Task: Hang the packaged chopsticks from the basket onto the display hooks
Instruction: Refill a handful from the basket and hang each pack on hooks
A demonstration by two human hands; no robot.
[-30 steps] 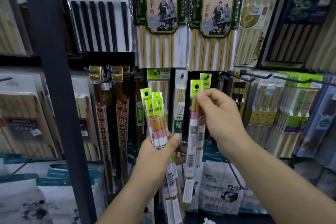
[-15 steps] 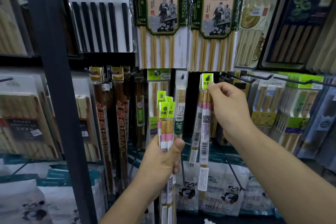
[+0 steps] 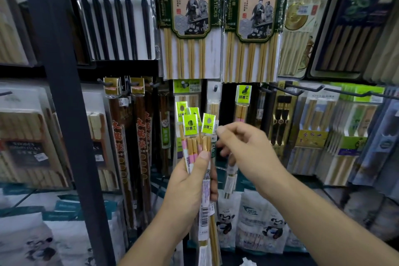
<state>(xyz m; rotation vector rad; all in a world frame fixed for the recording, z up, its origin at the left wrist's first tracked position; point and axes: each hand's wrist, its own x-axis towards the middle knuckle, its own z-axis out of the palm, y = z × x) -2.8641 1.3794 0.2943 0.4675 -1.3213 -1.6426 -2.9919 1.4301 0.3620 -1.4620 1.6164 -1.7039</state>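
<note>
My left hand (image 3: 190,188) grips a bundle of several packaged chopsticks (image 3: 195,147), slim clear packs with green header tags, held upright in front of the shelf. One more pack of the same kind (image 3: 241,110) hangs from a display hook (image 3: 245,89) just right of the bundle; its lower end shows below my right hand. My right hand (image 3: 248,153) hovers between that hung pack and the bundle, fingers loosely curled and holding nothing. Its index fingertip is right beside the rightmost green tag (image 3: 208,125). The basket is out of view.
Larger chopstick packs (image 3: 190,17) hang in the row above. Dark red chopsticks (image 3: 141,136) hang to the left, behind a dark upright post (image 3: 62,103). Two long bare black hooks (image 3: 302,90) jut out at the right. Panda-printed packets (image 3: 261,222) fill the shelf below.
My right hand carried one pack up and right to the hook, let go of it there, and has come back down and left towards the bundle. The left hand raised the bundle slightly.
</note>
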